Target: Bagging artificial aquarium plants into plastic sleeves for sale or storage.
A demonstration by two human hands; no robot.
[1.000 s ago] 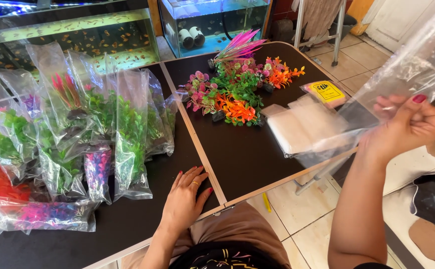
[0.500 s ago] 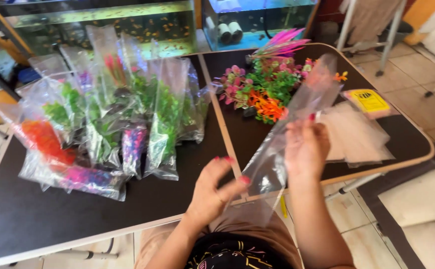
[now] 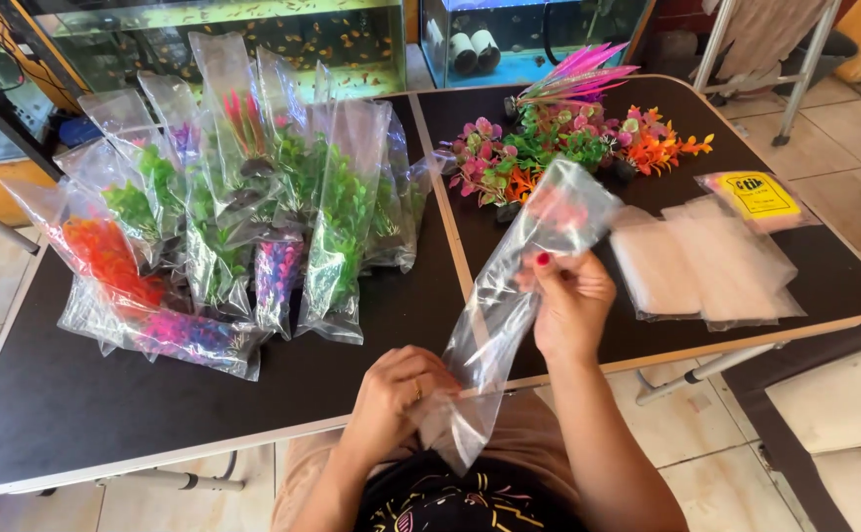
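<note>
A long clear plastic bag (image 3: 509,305) is stretched between my two hands above the front edge of the black table (image 3: 204,394). My left hand (image 3: 396,394) pinches its lower end near my lap. My right hand (image 3: 570,300) grips the bag higher up, and its open top stands up over the table. The bag looks empty. Loose artificial plants (image 3: 568,143) in pink, green and orange lie just beyond the bag at the back of the table.
Several bagged plastic plants (image 3: 243,217) lie piled on the left half of the table. A stack of empty clear bags (image 3: 706,261) and a yellow-labelled packet (image 3: 757,197) lie on the right. Fish tanks (image 3: 253,39) stand behind; tiled floor lies to the right.
My right hand brought the clear bag from the right side to the middle. My left hand lifted off the table and took hold of the bag's lower end.
</note>
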